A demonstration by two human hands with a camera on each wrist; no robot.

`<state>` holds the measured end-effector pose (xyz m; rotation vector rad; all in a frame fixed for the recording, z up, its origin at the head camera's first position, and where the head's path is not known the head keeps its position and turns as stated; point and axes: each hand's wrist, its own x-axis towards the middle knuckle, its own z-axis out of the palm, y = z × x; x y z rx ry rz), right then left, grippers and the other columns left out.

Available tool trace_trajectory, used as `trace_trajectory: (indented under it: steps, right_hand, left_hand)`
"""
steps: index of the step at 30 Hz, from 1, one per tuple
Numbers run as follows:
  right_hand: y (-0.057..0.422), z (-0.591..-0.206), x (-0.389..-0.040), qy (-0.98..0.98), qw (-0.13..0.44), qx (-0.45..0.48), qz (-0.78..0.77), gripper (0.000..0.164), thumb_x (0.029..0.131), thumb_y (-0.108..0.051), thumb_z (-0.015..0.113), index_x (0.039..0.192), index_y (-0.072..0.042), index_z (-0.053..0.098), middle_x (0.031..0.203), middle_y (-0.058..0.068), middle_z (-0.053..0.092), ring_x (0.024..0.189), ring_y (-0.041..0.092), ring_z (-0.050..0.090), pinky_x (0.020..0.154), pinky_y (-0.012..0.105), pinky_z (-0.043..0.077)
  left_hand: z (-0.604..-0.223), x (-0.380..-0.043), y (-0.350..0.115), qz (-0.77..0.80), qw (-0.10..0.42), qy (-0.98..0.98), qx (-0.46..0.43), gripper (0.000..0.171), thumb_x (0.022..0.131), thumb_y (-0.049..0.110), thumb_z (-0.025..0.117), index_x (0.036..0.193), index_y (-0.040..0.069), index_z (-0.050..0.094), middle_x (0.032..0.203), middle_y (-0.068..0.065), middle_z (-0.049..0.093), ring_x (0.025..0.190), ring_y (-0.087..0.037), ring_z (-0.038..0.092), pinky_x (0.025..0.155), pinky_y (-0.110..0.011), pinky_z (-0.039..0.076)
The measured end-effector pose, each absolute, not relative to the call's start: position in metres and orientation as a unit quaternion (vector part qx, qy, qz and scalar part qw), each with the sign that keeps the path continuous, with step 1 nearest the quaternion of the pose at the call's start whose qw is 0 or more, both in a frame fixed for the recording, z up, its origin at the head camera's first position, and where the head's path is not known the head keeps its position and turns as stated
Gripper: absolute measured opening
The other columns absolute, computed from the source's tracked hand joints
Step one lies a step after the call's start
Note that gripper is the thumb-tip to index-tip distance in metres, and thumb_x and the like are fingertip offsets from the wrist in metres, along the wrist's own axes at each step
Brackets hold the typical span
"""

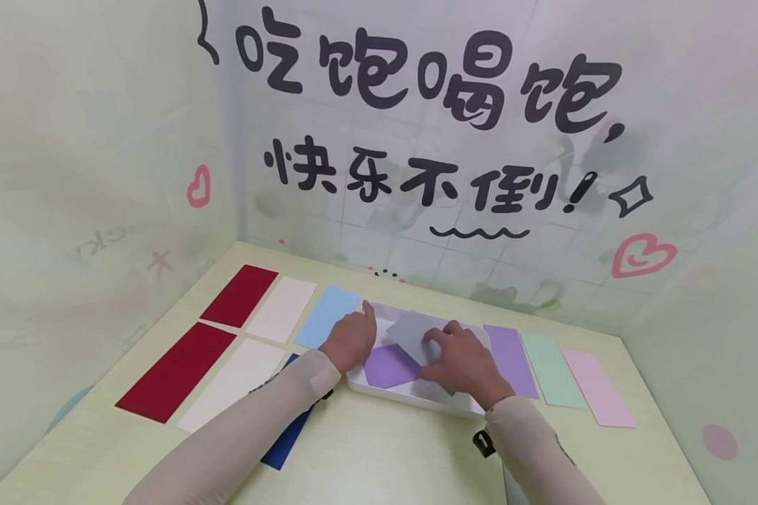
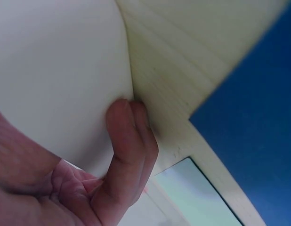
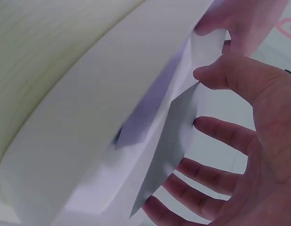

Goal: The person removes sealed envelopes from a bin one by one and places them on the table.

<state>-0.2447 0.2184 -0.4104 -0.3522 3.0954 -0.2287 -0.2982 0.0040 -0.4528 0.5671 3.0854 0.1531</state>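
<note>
A white tray (image 1: 410, 401) sits at the middle of the table. My left hand (image 1: 351, 340) grips its left end; the left wrist view shows curled fingers (image 2: 126, 150) pressed against the tray's outer wall. Inside the tray lies a purple card (image 1: 388, 368). Above it, a grey card (image 1: 410, 333) is tilted within the tray, and my right hand (image 1: 464, 361) holds it. From the right wrist, the thumb appears at one corner of the grey card (image 3: 171, 136) and the fingertips along its edge. What lies under the grey card is partly hidden.
To the left lie two dark red cards (image 1: 240, 294), two whitish cards (image 1: 282, 308), a light blue card (image 1: 328, 312) and a dark blue card (image 1: 284, 449). A purple card (image 1: 512, 361), a mint card (image 1: 552, 372) and a pink card (image 1: 600, 389) lie right. Printed walls (image 1: 429, 140) enclose the table.
</note>
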Motion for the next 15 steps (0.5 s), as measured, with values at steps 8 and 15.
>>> trace_trajectory:
  steps: [8,15]
  right_hand:
    - [0.253,-0.395,-0.230,0.993,-0.009,-0.092,-0.069,0.050,0.075,-0.041,0.075,0.121,-0.024,0.065,0.121,0.009,0.053,0.098,0.028,0.054,0.063,0.044,0.050]
    - [0.293,-0.393,-0.207,0.994,-0.021,-0.065,-0.088,0.049,0.077,-0.038,0.073,0.122,-0.019,0.065,0.122,0.014,0.053,0.097,0.030,0.056,0.065,0.044,0.049]
  left_hand:
    - [-0.452,-0.299,0.005,0.045,0.006,0.983,0.177,0.061,0.101,0.008,0.055,0.148,-0.016,0.025,0.074,-0.012,0.056,0.060,-0.014,0.053,0.060,-0.029,0.052]
    - [-0.456,-0.302,0.004,0.049,0.019,0.983,0.174,0.060,0.102,0.008,0.051,0.149,-0.015,0.021,0.072,-0.011,0.055,0.061,-0.015,0.054,0.062,-0.029,0.052]
